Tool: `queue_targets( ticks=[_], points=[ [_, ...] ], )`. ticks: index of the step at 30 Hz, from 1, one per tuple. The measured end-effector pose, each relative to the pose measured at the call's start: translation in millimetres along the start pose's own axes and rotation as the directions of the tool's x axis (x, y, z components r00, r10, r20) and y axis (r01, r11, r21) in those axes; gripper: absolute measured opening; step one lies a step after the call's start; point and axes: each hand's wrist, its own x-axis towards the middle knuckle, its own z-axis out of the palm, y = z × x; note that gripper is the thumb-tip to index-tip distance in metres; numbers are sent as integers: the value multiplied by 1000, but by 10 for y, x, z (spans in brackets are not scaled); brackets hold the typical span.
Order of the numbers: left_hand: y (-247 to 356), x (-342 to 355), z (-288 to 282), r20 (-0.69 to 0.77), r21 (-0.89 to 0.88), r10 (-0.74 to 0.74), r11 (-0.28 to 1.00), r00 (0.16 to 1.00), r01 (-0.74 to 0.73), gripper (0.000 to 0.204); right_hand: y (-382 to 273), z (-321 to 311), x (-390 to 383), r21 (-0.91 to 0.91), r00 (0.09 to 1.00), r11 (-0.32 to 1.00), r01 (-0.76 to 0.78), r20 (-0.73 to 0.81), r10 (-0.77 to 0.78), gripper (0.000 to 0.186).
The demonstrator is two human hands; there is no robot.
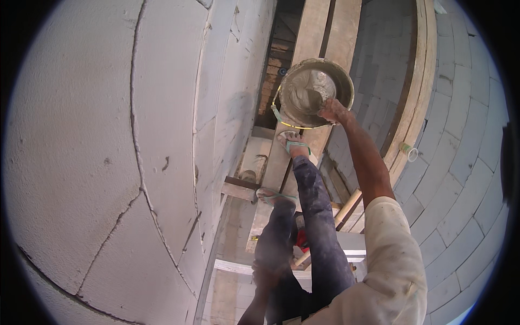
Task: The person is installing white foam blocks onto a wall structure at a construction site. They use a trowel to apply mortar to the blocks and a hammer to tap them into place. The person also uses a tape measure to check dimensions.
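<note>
My right hand (335,111) reaches over the near right rim of a mortar-smeared bucket (349,86) and is closed round the handle of a trowel, which the fingers hide. The trowel's blade (314,99) dips into wet grey mortar (299,89) inside. A wire bail with a yellow part (281,120) hangs down the bucket's left side. Low in the view, my left hand (264,273) lies against my dark left trouser leg near the knee. Its fingers are dim and hard to make out.
The bucket stands on wooden scaffold planks (311,27), with my sandalled feet (295,143) just below it. A pale block wall (168,108) rises close on the left. To the right run a timber beam (409,108), a small clear cup (411,154) and another block wall (455,162). Gaps open beside the planks.
</note>
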Motion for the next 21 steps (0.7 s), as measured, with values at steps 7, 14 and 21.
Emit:
queue_targets(
  ticks=[7, 14, 21],
  points=[
    [-161, -207, -4, -57, -142, 132, 980, 990, -139, 124, -664, -405, -2165, 611, 1000, 792, -3, 6, 0, 32],
    [-878, -479, -215, -172, -210, 367, 893, 914, -398, 80, -2189, -821, -4739, 544, 842, 646, 536, -294, -452, 34],
    [-1368, -471, -208, -422, -410, 374, 734, 826, -542, 56, -4031, -1098, -6750, -391, 224, 368, 844, -367, -903, 20]
  ],
)
